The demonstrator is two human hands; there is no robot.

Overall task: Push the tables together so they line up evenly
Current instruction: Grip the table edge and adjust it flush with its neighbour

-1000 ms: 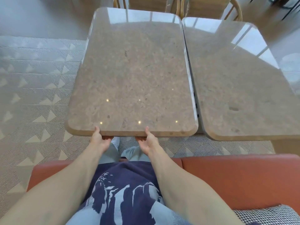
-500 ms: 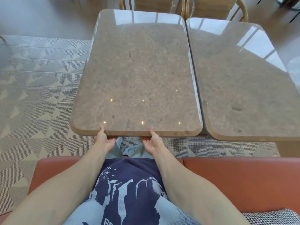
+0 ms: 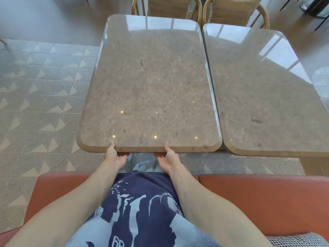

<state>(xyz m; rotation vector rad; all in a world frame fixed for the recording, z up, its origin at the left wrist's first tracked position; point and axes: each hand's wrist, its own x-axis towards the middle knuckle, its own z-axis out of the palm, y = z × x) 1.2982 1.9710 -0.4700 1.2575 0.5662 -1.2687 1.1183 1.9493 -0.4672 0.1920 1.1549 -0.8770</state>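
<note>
While we sit on the orange bench (image 3: 258, 198), our left hand (image 3: 114, 155) and right hand (image 3: 168, 157) clamp the left table (image 3: 151, 82) at its near edge, thumbs on top, fingers beneath. It stands just beside the right table (image 3: 267, 97), a thin gap between them.

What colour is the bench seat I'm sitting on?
Rust orange bench seat, clearest in the head view.

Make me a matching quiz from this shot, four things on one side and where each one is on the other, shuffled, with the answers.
Things:
1. left table
2. right table
3. chairs
4. bench

Places:
A. under the person
B. beyond the far ends of the tables
C. gripped at its near edge by the left hand and right hand
D. untouched, on the right

Pairs: 1-C, 2-D, 3-B, 4-A
</note>
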